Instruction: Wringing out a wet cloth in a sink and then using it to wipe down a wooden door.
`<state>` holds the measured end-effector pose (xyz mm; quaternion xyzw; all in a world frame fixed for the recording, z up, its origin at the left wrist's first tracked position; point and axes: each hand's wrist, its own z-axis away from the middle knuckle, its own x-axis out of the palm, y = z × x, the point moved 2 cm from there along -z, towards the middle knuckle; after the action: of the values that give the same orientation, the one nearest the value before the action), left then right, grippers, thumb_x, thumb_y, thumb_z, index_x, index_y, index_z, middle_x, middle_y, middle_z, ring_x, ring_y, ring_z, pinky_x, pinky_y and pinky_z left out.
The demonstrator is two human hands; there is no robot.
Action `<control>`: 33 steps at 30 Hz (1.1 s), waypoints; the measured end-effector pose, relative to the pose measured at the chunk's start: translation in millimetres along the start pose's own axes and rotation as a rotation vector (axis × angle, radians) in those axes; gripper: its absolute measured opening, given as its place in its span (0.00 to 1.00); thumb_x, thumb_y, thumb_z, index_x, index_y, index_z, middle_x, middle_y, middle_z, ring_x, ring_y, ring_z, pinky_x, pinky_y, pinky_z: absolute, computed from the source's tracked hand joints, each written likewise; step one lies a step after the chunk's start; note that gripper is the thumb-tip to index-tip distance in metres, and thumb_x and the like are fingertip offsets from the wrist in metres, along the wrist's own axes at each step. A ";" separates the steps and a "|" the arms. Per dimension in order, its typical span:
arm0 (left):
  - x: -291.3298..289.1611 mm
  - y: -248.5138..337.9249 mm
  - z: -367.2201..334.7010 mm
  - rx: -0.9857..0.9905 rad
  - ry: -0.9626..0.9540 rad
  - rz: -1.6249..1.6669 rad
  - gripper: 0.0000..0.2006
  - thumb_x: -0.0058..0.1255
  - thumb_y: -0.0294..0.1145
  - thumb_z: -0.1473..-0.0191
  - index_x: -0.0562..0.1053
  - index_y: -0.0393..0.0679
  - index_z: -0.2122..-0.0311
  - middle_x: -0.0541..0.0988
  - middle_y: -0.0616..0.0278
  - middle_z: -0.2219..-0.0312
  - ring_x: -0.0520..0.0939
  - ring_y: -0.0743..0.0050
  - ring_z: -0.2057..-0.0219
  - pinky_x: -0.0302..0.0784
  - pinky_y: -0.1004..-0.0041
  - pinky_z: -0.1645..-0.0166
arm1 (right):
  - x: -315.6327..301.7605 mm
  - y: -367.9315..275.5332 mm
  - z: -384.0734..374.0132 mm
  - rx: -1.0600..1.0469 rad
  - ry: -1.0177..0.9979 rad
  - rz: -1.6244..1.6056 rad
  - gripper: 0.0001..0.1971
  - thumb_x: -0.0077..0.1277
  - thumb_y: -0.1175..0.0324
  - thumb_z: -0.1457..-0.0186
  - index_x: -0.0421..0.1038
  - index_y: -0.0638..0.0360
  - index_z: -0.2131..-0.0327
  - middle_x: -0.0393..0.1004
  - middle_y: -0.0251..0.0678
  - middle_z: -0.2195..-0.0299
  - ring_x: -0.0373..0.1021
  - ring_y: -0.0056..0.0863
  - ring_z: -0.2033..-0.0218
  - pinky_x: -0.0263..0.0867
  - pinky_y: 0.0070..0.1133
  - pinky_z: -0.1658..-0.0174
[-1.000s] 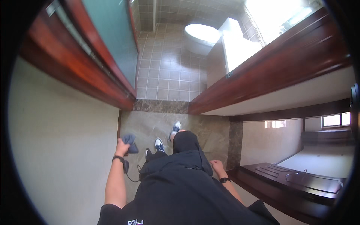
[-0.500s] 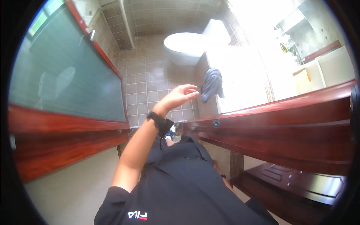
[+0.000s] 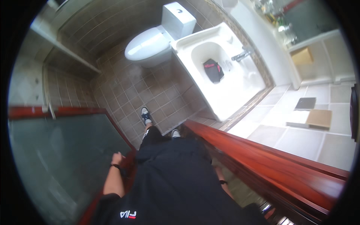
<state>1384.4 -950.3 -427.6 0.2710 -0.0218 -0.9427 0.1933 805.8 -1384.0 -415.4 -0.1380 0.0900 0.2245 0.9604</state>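
Note:
A dark cloth with pink-red marks (image 3: 213, 70) lies bunched in the basin of the white sink (image 3: 228, 107). My left hand (image 3: 117, 158) hangs low at my side, well away from the sink, in front of the glass door. Its fingers look curled in, with nothing seen in them, and a dark band circles the wrist. My right hand (image 3: 218, 171) is down at my other side. Only a bit of it shows beyond my dark shirt, above a black wristband; its fingers are hidden.
A white toilet (image 3: 144, 44) stands beyond the sink, and a chrome faucet (image 3: 242, 55) reaches over the basin. The red-brown framed glass door (image 3: 71, 150) is at left. A red wooden door frame (image 3: 262, 150) runs along the right. Brown tiles (image 3: 155, 93) cover the floor.
My left hand, stretched out beside a grey-blue-looking cloth at the sink's front edge, has dropped back to my left side. A dark cloth now lies in the basin. The view has turned rightward.

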 end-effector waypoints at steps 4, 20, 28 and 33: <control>-18.9 27.1 -60.3 0.098 -0.124 -0.035 0.13 0.47 0.34 0.42 0.79 0.36 0.64 0.84 0.42 0.66 0.83 0.38 0.60 0.77 0.49 0.51 | 93.3 3.7 41.2 0.312 0.026 -0.334 0.19 0.33 0.57 0.36 0.75 0.53 0.56 0.57 0.23 0.83 0.57 0.21 0.84 0.54 0.26 0.80; -283.4 454.0 -187.0 0.720 0.080 0.025 0.25 0.43 0.48 0.33 0.83 0.36 0.68 0.70 0.69 0.87 0.68 0.80 0.83 0.62 0.74 0.74 | 230.3 -581.7 141.5 -0.842 -0.065 -0.332 0.23 0.32 0.62 0.34 0.69 0.60 0.43 0.80 0.45 0.65 0.74 0.22 0.72 0.68 0.18 0.73; -223.0 457.1 -170.1 0.475 0.088 -0.036 0.20 0.49 0.46 0.35 0.83 0.39 0.65 0.76 0.63 0.85 0.77 0.74 0.82 0.70 0.72 0.77 | 196.7 -751.9 83.7 -0.598 -0.809 -1.299 0.28 0.42 0.72 0.40 0.55 0.69 0.36 0.66 0.50 0.37 0.77 0.29 0.62 0.72 0.22 0.63; -205.7 392.7 -145.8 0.779 -0.107 -0.467 0.15 0.50 0.35 0.37 0.81 0.35 0.70 0.79 0.64 0.80 0.79 0.70 0.78 0.74 0.67 0.70 | 167.5 -723.7 68.6 -0.865 -0.434 -1.072 0.26 0.45 0.73 0.43 0.64 0.67 0.40 0.71 0.45 0.41 0.70 0.21 0.73 0.65 0.15 0.70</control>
<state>1758.7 -1226.6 -391.2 0.2723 -0.3230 -0.8952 -0.1420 1291.3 -1918.2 -227.2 -0.4836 -0.2797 -0.2396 0.7940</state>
